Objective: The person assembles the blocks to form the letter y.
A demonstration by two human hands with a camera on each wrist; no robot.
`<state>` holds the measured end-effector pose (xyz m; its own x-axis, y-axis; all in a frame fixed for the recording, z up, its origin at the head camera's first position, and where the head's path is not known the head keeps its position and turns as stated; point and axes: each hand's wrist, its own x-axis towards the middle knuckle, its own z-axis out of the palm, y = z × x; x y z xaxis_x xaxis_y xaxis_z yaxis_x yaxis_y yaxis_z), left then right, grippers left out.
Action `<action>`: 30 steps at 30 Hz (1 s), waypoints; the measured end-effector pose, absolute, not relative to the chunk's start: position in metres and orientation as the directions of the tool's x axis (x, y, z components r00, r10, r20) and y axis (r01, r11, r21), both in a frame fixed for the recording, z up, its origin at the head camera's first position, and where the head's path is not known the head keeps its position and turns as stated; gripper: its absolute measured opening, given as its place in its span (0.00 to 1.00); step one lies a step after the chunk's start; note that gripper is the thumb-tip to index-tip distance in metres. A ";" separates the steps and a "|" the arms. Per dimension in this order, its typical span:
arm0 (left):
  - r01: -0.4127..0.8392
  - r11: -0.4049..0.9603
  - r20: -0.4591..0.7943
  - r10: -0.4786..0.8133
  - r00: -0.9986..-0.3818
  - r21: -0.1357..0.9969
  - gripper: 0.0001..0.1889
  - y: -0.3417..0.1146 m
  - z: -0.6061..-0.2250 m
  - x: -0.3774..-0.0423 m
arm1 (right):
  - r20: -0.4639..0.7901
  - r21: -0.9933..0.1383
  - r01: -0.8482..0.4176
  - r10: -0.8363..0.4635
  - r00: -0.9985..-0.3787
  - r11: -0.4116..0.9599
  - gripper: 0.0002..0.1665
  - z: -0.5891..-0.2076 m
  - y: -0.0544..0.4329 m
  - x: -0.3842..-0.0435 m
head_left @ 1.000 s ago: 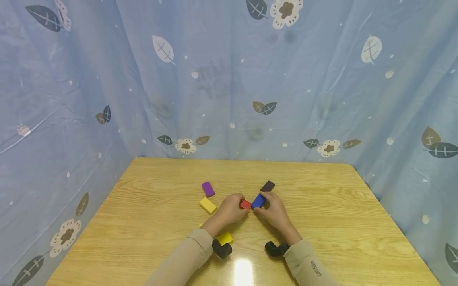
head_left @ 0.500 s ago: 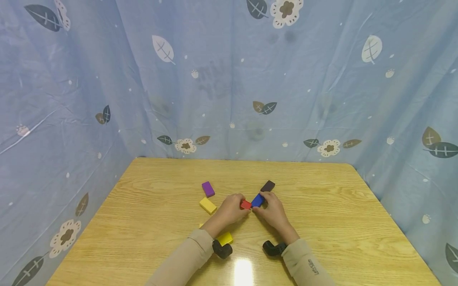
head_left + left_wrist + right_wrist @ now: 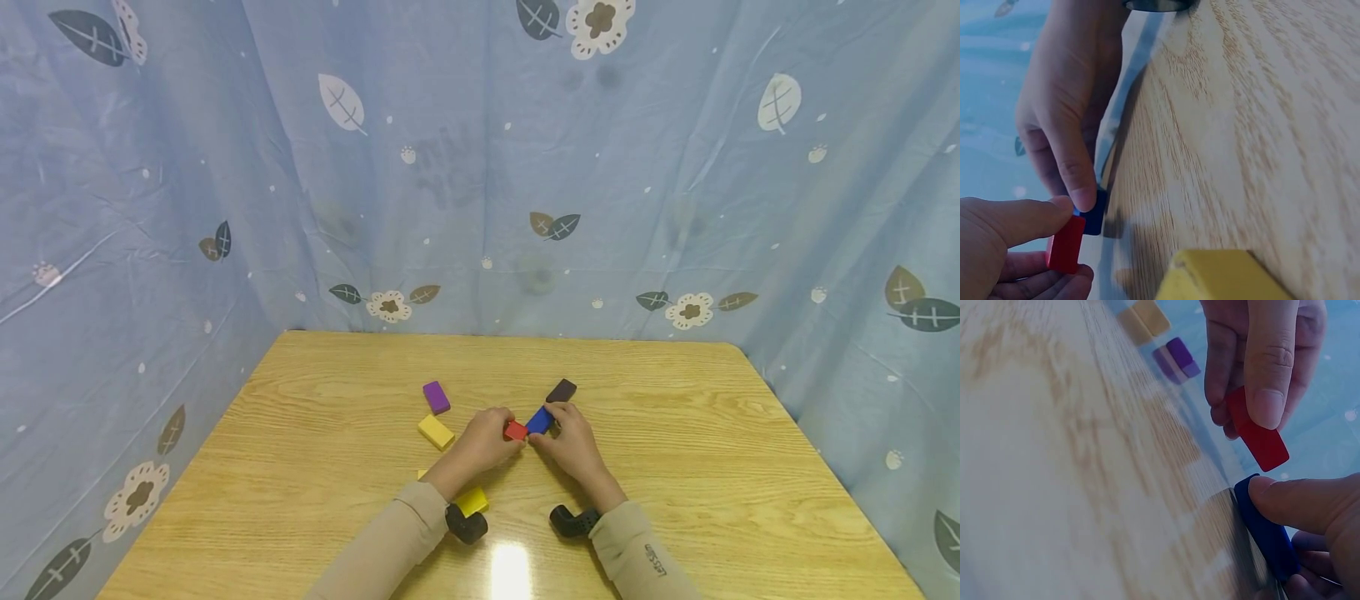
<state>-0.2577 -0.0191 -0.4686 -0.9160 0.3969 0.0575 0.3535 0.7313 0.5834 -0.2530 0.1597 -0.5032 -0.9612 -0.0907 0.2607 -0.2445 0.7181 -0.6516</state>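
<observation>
My left hand [image 3: 483, 442] pinches a small red block [image 3: 515, 430] between thumb and fingers, near the middle of the table. Just to its right, my right hand [image 3: 573, 442] holds a blue block [image 3: 539, 421] by its two ends. Seen from above, the red block's right corner meets the blue block's near end; whether they touch I cannot tell. From the right wrist, the red block [image 3: 1259, 434] appears tilted, and the blue block [image 3: 1265, 531] sits low by the tabletop. A dark block [image 3: 561, 391] lies just beyond the blue one.
A purple block [image 3: 437, 397] and a yellow block [image 3: 436, 432] lie left of the hands on the wooden table [image 3: 337, 500]. Another yellow block [image 3: 472, 501] sits beside my left wrist, and my forearm partly hides more yellow. A blue patterned curtain [image 3: 480, 167] surrounds the table.
The right hand has shifted slightly left with the blue block, bringing it nearer the red one. The left hand and the red block have stayed nearly still.
</observation>
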 end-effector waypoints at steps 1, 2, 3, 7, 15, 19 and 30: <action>0.356 0.731 0.060 0.398 -0.915 0.582 0.20 -0.019 -0.469 -0.258 | 0.264 -0.649 -0.248 -0.093 -0.960 0.719 0.37 -0.503 0.160 -0.253; 0.358 0.730 0.062 0.399 -0.915 0.582 0.20 -0.019 -0.469 -0.258 | 0.264 -0.651 -0.247 -0.091 -0.960 0.718 0.38 -0.503 0.160 -0.253; 0.361 0.731 0.065 0.400 -0.914 0.579 0.20 -0.018 -0.469 -0.258 | 0.265 -0.651 -0.247 -0.090 -0.960 0.718 0.38 -0.504 0.160 -0.253; 0.359 0.731 0.062 0.400 -0.914 0.580 0.20 -0.017 -0.469 -0.258 | 0.278 -0.652 -0.252 -0.083 -0.957 0.715 0.37 -0.505 0.160 -0.253; 0.355 0.727 0.057 0.401 -0.914 0.588 0.21 -0.017 -0.470 -0.258 | 0.266 -0.678 -0.209 -0.030 -0.963 0.705 0.42 -0.504 0.160 -0.253; 0.363 0.724 0.068 0.402 -0.913 0.586 0.18 -0.017 -0.470 -0.259 | 0.261 -0.685 -0.194 -0.013 -0.965 0.702 0.43 -0.504 0.160 -0.253; 0.361 0.723 0.066 0.403 -0.913 0.589 0.19 -0.016 -0.470 -0.258 | 0.319 -0.638 -0.261 -0.060 -0.946 0.725 0.35 -0.506 0.159 -0.254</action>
